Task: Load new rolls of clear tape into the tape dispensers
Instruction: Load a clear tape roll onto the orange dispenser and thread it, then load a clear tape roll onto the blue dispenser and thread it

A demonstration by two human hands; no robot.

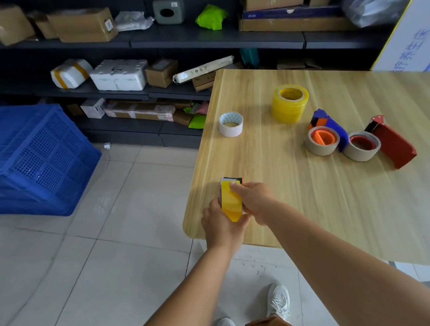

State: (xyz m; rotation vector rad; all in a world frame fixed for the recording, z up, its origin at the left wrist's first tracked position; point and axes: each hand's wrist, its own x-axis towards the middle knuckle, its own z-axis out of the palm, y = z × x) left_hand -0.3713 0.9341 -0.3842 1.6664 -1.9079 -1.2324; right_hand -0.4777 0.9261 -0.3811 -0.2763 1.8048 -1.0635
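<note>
Progress: one dispenser [231, 187] with a yellow roll [231, 204] in hand, seemingly mid-loading; blue dispenser [330, 125] and red dispenser [392, 143], far right of the fingers, carry brown rolls.
Left: spare rolls [289, 103] beyond the fingers on the bench [315, 206].
Left hand [220, 224]: fingers curled under the roll.
Right hand [255, 200]: fingers [235, 187] pinch its top.

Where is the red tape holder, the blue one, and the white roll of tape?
red dispenser [396, 148], head view, on its red body.
blue dispenser [334, 127], head view, on its blue side.
white tape roll [231, 130], head view, on its outer wall.
</note>
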